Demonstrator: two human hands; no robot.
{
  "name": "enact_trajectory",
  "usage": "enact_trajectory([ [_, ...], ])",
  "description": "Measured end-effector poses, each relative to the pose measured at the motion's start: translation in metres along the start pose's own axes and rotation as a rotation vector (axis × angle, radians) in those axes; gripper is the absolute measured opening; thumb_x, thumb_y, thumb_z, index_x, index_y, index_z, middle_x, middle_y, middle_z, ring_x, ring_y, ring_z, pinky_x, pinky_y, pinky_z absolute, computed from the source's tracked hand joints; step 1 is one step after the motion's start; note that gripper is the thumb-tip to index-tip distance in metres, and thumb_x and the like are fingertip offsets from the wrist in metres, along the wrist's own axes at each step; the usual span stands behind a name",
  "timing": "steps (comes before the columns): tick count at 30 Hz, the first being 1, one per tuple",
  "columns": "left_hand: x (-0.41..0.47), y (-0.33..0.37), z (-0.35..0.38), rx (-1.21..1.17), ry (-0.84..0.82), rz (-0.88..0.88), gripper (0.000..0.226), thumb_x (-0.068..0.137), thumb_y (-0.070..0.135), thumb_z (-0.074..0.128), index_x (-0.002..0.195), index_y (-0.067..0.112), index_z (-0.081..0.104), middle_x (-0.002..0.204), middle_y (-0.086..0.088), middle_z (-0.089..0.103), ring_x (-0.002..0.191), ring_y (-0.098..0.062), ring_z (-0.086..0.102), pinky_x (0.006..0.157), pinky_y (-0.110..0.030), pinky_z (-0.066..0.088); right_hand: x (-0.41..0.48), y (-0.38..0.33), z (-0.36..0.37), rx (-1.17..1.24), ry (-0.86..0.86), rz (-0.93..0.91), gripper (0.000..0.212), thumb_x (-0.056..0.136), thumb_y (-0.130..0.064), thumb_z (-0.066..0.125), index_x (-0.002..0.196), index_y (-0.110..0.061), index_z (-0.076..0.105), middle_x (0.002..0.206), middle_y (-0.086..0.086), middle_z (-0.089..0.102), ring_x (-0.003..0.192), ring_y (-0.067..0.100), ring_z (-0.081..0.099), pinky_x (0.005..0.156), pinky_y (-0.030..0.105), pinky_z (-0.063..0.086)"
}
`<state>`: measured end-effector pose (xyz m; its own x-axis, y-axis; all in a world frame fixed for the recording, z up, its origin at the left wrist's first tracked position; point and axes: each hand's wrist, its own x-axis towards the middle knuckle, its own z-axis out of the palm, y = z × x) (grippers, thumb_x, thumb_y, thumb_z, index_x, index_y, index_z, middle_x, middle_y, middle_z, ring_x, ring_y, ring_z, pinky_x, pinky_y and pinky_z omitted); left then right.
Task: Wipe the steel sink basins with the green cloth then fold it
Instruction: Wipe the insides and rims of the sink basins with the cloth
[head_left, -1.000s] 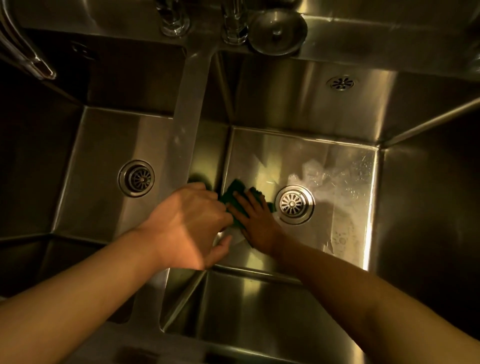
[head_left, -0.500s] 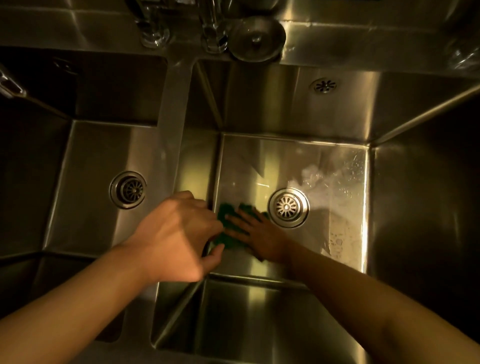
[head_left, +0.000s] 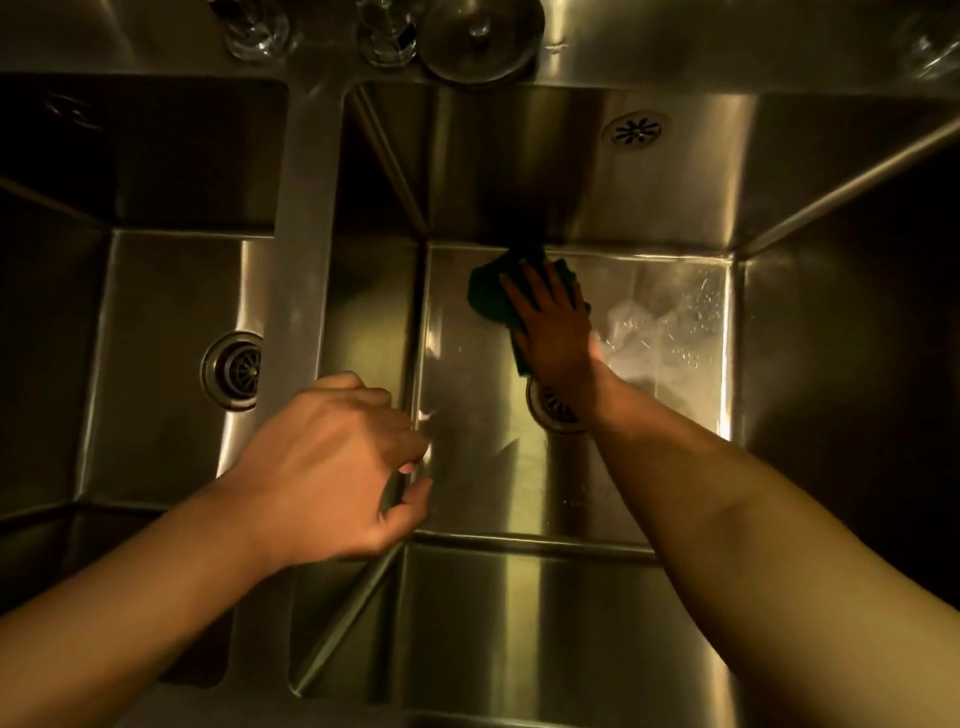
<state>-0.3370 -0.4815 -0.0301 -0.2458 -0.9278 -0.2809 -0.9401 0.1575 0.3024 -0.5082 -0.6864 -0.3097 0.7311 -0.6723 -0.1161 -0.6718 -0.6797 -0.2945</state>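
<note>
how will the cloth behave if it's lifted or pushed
Probably floppy: the cloth lies bunched under the flat right hand, so it would likely droop when lifted. It should slide easily when pushed, since the basin floor looks smooth and wet. Possibly damp, so heavier than it looks.

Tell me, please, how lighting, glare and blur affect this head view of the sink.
Head view: dim, yellowish light; the left basin sinks largely into shadow; glare streaks the right basin floor beside the green cloth under the right hand; the left hand looks motion-smeared at the fingers; the wide lens splays the sink walls.
</note>
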Motion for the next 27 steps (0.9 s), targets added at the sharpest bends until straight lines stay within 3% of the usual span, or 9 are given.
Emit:
enact_trajectory([
  [3,0.002,-0.001,0.001,0.044,-0.041,-0.013,0.031,0.087,0.048,0.053,0.077,0.026,0.072,0.071,0.006,0.065,0.067,-0.019,0.062,0.072,-0.033,0.046,-0.012,0.023,-0.008,-0.045,-0.024,0.058,0.070,0.094,-0.034,0.051,0.159,-0.027,0.026,0.167,0.010,0.021,0.154,0.037,0.013,0.122,0.058,0.018],
  [7,0.004,0.005,0.004,0.072,-0.043,-0.099,0.035,0.091,0.050,0.050,0.083,0.025,0.073,0.074,0.004,0.066,0.069,-0.020,0.063,0.076,-0.038,0.047,-0.035,0.049,-0.020,-0.053,-0.013,0.167,0.072,0.095,-0.031,0.053,0.160,-0.027,0.023,0.167,0.012,0.019,0.153,0.039,0.013,0.123,0.054,0.017],
  [13,0.005,0.075,0.032,-0.209,-0.054,-0.317,0.046,0.092,0.055,0.038,0.095,0.024,0.072,0.088,0.002,0.072,0.083,-0.024,0.067,0.086,-0.044,0.049,-0.076,0.076,-0.029,0.001,-0.049,0.206,0.077,0.094,-0.034,0.049,0.162,-0.032,0.013,0.169,0.009,0.009,0.155,0.039,0.006,0.122,0.059,0.017],
  [20,0.002,0.160,0.068,-0.397,-0.154,-0.323,0.051,0.094,0.063,0.034,0.108,0.030,0.070,0.105,0.009,0.070,0.103,-0.017,0.061,0.102,-0.041,0.040,-0.103,0.082,-0.036,0.004,-0.097,0.258,0.077,0.097,-0.023,0.054,0.161,-0.034,0.014,0.170,0.004,0.003,0.155,0.036,-0.001,0.125,0.055,0.013],
  [24,-0.002,0.168,0.070,-0.439,-0.168,-0.326,0.055,0.096,0.069,0.032,0.114,0.033,0.069,0.110,0.012,0.070,0.103,-0.012,0.060,0.100,-0.038,0.041,-0.120,0.086,-0.038,-0.019,-0.161,0.215,0.078,0.098,-0.027,0.050,0.161,-0.038,0.006,0.170,0.003,-0.001,0.155,0.036,-0.004,0.125,0.056,0.010],
  [27,-0.012,0.169,0.067,-0.423,-0.154,-0.332,0.053,0.096,0.070,0.033,0.107,0.032,0.069,0.103,0.012,0.068,0.097,-0.011,0.060,0.090,-0.034,0.044,-0.136,0.082,-0.039,-0.079,-0.180,0.158,0.070,0.099,-0.036,0.044,0.162,-0.031,0.014,0.168,0.010,0.014,0.153,0.043,0.010,0.122,0.062,0.017],
])
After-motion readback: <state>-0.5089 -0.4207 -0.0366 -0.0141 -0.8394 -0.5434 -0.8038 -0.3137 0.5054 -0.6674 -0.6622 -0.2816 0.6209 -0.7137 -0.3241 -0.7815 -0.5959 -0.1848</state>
